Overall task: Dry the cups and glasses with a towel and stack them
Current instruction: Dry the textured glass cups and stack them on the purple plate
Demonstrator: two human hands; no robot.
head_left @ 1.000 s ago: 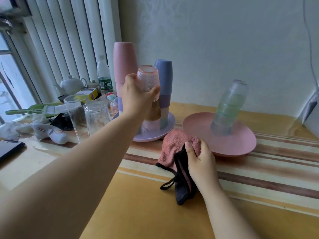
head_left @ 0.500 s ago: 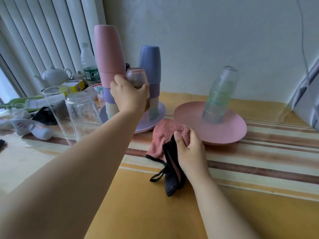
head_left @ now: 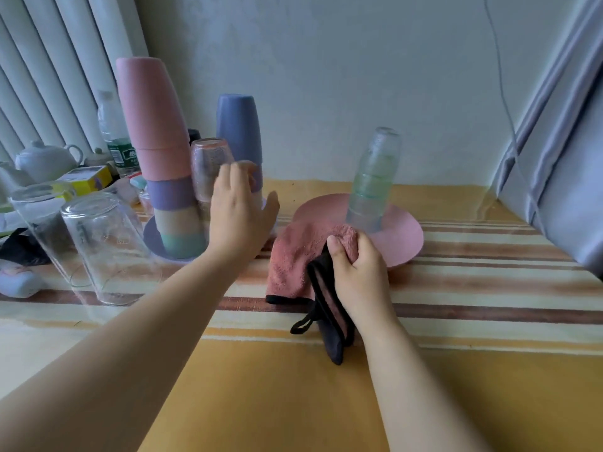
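Head view: two clear glasses stand upside down near the table's left edge. On the purple plate stand stacks of inverted cups and a pink glass. The left hand hovers beside it, fingers spread, holding nothing. The right hand grips the towel. Stacked glasses stand on the pink plate.
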